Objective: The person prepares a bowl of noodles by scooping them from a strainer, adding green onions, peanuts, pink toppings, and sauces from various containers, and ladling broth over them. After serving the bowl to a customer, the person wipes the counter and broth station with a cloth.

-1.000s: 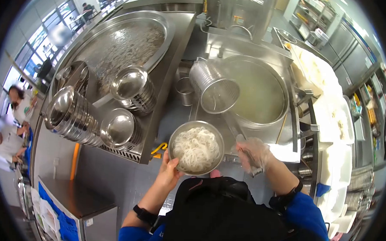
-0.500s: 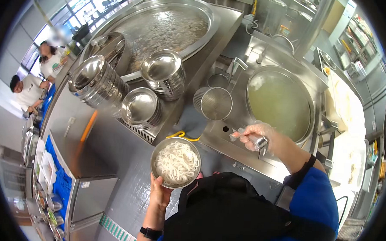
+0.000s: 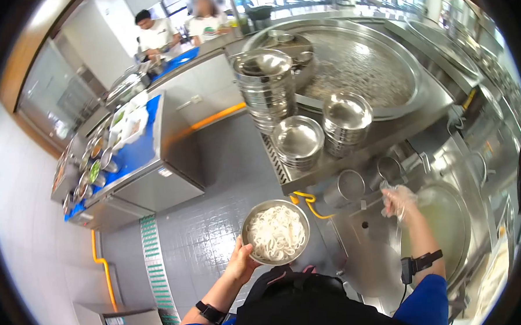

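Note:
My left hand grips the rim of a steel bowl, thumb over the edge. White noodles fill the bowl, which I hold in front of my body. Out to the right, my right hand wears a clear, loose plastic glove. Its fingers look loosely bent and apart, with nothing visible in them, though blur softens the detail. Close by on its left is a perforated strainer basket, with a second strainer behind. Beneath my right forearm lies a round vat of cloudy liquid.
Stacked steel bowls stand at the counter's corner, before a huge pan of broth. A yellow hose lies below. On the left is a steel cabinet with food containers on top. Two people work beyond it.
My view has swung left, so the scene sits farther right. The metal handle-like piece seen at my right hand before no longer shows there. My left hand still holds the noodle bowl.

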`<control>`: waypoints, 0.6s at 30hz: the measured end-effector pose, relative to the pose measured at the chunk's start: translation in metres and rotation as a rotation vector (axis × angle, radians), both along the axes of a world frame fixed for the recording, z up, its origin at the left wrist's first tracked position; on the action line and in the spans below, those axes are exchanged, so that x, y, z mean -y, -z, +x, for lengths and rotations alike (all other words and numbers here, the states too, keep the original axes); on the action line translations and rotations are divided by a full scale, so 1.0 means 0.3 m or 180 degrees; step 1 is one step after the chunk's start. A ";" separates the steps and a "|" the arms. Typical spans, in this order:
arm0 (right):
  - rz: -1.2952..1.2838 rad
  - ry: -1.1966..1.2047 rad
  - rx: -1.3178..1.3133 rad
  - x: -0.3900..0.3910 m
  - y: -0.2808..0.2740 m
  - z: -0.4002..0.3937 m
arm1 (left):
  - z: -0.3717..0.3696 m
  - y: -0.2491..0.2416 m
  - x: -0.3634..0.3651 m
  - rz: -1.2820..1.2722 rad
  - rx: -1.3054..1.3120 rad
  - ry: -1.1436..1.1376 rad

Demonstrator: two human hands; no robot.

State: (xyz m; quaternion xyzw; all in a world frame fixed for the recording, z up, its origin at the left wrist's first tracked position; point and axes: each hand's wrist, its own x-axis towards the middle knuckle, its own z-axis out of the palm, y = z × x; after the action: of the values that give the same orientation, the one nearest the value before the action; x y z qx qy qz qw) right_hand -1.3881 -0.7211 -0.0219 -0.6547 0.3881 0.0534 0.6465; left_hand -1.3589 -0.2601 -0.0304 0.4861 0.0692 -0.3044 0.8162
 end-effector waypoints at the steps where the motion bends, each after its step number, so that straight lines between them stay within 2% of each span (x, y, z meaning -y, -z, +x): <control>1: -0.0347 -0.0275 -0.0055 -0.002 0.041 0.018 | -0.011 -0.003 -0.032 0.0017 0.0016 -0.0070; 3: -0.1046 -0.0785 -0.0154 -0.036 0.073 0.043 | -0.055 -0.018 -0.099 0.0072 -0.0005 -0.0310; 5: -0.1029 -0.0890 -0.0285 -0.080 0.071 0.090 | -0.084 -0.046 -0.149 0.0334 -0.0086 -0.0559; 9: -0.1239 -0.0794 -0.0489 -0.143 -0.055 0.098 | -0.119 -0.061 -0.256 0.0158 -0.0121 -0.0977; 10: -0.1178 -0.0820 -0.0456 -0.105 -0.037 0.087 | -0.124 -0.063 -0.282 0.0114 0.0017 -0.1061; 11: -0.1858 -0.1232 -0.0731 -0.161 -0.145 0.078 | -0.126 -0.040 -0.321 0.0036 0.0041 -0.1161; 12: -0.2059 -0.1153 -0.0796 -0.131 -0.097 0.073 | -0.132 -0.016 -0.364 -0.0024 0.0045 -0.1255; 13: -0.2334 -0.1224 -0.1063 -0.182 -0.144 0.077 | -0.131 -0.009 -0.404 0.0017 -0.0016 -0.1309; 14: -0.2259 -0.1281 -0.0861 -0.120 -0.044 0.063 | -0.130 -0.004 -0.444 0.0055 -0.0068 -0.1360; 15: -0.2456 -0.0966 -0.0784 -0.213 -0.113 0.054 | -0.124 0.000 -0.480 -0.0013 -0.0091 -0.1380; 18: -0.4086 -0.1291 -0.0363 -0.217 -0.048 0.042 | -0.104 -0.022 -0.600 -0.0120 -0.0051 -0.1420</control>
State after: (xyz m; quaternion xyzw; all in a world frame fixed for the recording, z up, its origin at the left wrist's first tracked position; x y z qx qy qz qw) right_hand -1.3757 -0.6561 -0.0075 -0.9650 0.2459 -0.0329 0.0851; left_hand -1.3902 -0.0800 -0.0239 0.4410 0.1759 -0.1214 0.8717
